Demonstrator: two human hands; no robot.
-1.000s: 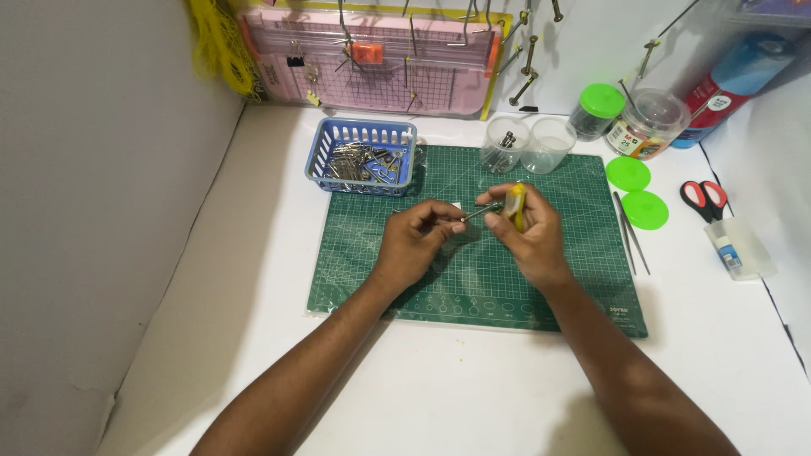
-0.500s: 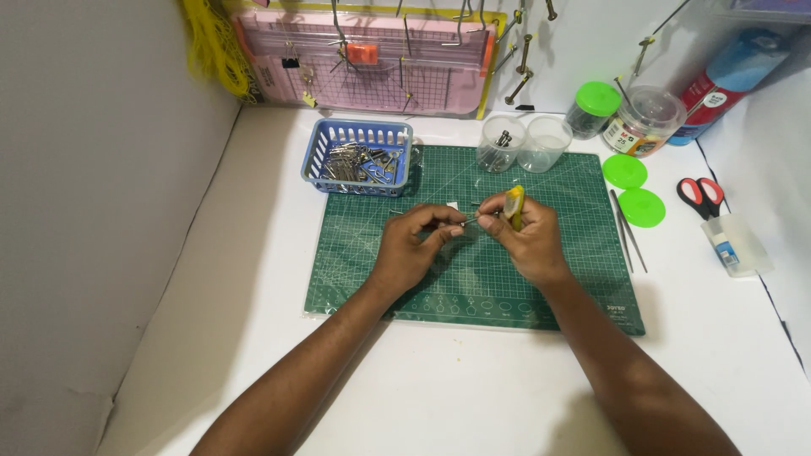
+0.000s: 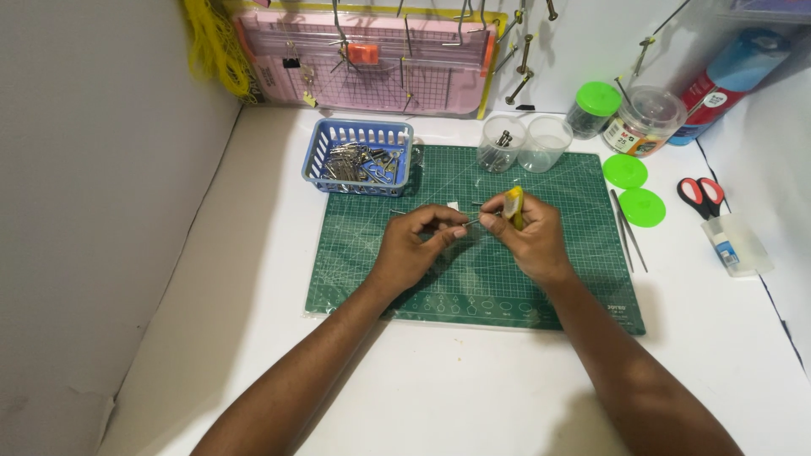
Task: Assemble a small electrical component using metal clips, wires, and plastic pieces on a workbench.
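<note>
Yellow-handled tool [image 3: 513, 205] sits gripped in our right hand [image 3: 528, 238]; left hand [image 3: 414, 247] pinches a thin metal pin [image 3: 470, 222] w/ fingertips, over green cutting mat [image 3: 574, 279], blue basket [image 3: 359, 135] nearby.

One head cam, looks steeply down from fairly close; green cutting mat [image 3: 541, 279] fills frame centre.

At the centre lies a dark green cutting mat [image 3: 473, 253] ruled with a pale grid. Upper left of it sits a blue slatted basket [image 3: 359, 135] of silvery metal clips [image 3: 355, 162]. The right hand [image 3: 532, 236] grips a yellow tool [image 3: 514, 205]. Two bright green lids [image 3: 634, 187] lie right of the mat, near red-handled scissors [image 3: 699, 196]. At the top stands a pink gridded board [image 3: 372, 63].
</note>
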